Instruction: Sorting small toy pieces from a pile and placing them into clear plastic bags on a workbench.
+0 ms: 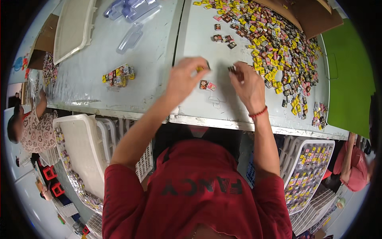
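Two kinds of plastic show at the upper left: a rigid, opaque white tray [75,32] with a raised rim, and, to its right, a thin, see-through molded blister tray [130,38], narrow and bluish, lying flat near more of its kind. Below that tray sits a tight oblong cluster [119,76] of yellow, pink and dark blocks in rows. Farther right, the left hand [185,77] has its fingertips pinched on a yellow block [199,69] (motion blurs the grip a little), with a dark bit showing at the tips. Just below those fingertips, a brown block [203,84] and a pink block [211,86] lie side by side on the smooth, pale tabletop [155,51], between the hands but nearer the left. The right hand [250,85], a red beaded bracelet [258,112] at its wrist, nips a small dark block [232,69] between thumb and fingers. Beyond it spreads a loose heap [274,51] of hard-edged little blocks, then a flat green panel [346,75].
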Demonstrator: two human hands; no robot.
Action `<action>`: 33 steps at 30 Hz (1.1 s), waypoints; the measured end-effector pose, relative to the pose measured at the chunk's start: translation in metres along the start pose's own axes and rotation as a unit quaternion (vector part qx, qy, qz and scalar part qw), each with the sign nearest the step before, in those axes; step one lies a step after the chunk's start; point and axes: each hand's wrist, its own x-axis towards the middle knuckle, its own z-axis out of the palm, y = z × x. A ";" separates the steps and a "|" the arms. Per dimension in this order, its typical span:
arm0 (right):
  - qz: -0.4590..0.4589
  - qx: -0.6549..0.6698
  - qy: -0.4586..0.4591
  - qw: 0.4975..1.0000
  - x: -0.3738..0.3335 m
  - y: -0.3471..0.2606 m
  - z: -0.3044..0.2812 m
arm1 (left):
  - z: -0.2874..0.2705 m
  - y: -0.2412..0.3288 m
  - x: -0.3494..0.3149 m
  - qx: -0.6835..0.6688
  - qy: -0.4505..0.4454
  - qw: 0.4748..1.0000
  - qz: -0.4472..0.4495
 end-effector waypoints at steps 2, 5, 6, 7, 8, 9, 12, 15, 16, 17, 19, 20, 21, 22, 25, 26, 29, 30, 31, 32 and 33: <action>0.060 0.054 -0.038 0.996 -0.016 -0.007 -0.005 | 0.014 0.006 -0.018 -0.016 -0.013 0.999 0.033; 0.085 0.053 -0.040 0.994 -0.035 -0.001 0.000 | 0.039 0.013 -0.030 -0.038 -0.044 0.997 0.052; 0.087 0.059 -0.036 0.994 -0.039 0.000 0.003 | 0.044 0.013 -0.031 -0.021 -0.049 0.996 0.073; 0.088 0.058 -0.033 0.994 -0.042 0.001 0.006 | 0.048 0.012 -0.032 -0.005 -0.053 0.994 0.093; 0.081 0.018 -0.024 0.996 -0.044 0.001 0.008 | 0.049 0.009 -0.034 -0.006 -0.054 0.994 0.096; 0.074 -0.023 -0.014 0.997 -0.044 -0.001 0.010 | 0.050 0.004 -0.035 0.019 -0.054 0.991 0.119; 0.052 -0.043 0.008 0.998 -0.046 0.000 0.016 | 0.051 -0.004 -0.038 0.043 -0.056 0.987 0.145; 0.025 -0.075 0.025 0.997 -0.050 -0.002 0.015 | 0.056 -0.005 -0.042 0.028 -0.065 0.986 0.154; 0.030 -0.088 0.027 0.995 -0.051 -0.004 0.014 | 0.057 -0.007 -0.043 0.016 -0.072 0.984 0.163; 0.030 -0.087 0.026 0.995 -0.050 -0.005 0.014 | 0.057 -0.009 -0.043 0.017 -0.073 0.984 0.162; 0.019 -0.088 0.037 0.995 -0.050 -0.005 0.013 | 0.058 -0.012 -0.042 0.026 -0.077 0.977 0.199; 0.019 -0.087 0.037 0.995 -0.051 -0.004 0.014 | 0.058 -0.012 -0.043 0.026 -0.078 0.977 0.199; 0.015 -0.085 0.037 0.996 -0.052 -0.001 0.015 | 0.057 -0.009 -0.043 0.018 -0.077 0.980 0.181; 0.010 -0.083 0.037 0.996 -0.054 0.001 0.015 | 0.056 -0.006 -0.043 0.010 -0.076 0.984 0.163; 0.030 -0.047 0.015 0.998 -0.054 0.001 0.007 | 0.034 0.000 -0.038 0.040 -0.041 0.987 0.149; 0.032 -0.047 0.014 0.998 -0.054 -0.001 0.004 | 0.028 -0.001 -0.037 0.049 -0.045 0.988 0.142; -0.008 -0.028 0.042 0.999 -0.048 -0.014 0.002 | 0.017 -0.009 -0.039 0.093 -0.108 0.978 0.152; -0.036 -0.028 0.029 0.999 -0.046 -0.019 0.004 | 0.018 -0.007 -0.038 0.093 -0.108 0.978 0.153; -0.065 -0.028 0.016 0.997 -0.045 -0.023 0.006 | 0.019 -0.005 -0.037 0.100 -0.114 0.978 0.145; -0.065 -0.028 0.017 0.997 -0.046 -0.022 0.010 | 0.019 -0.003 -0.035 0.107 -0.119 0.977 0.138; -0.069 -0.042 0.013 0.997 -0.048 -0.020 0.015 | 0.020 -0.003 -0.035 0.107 -0.118 0.977 0.139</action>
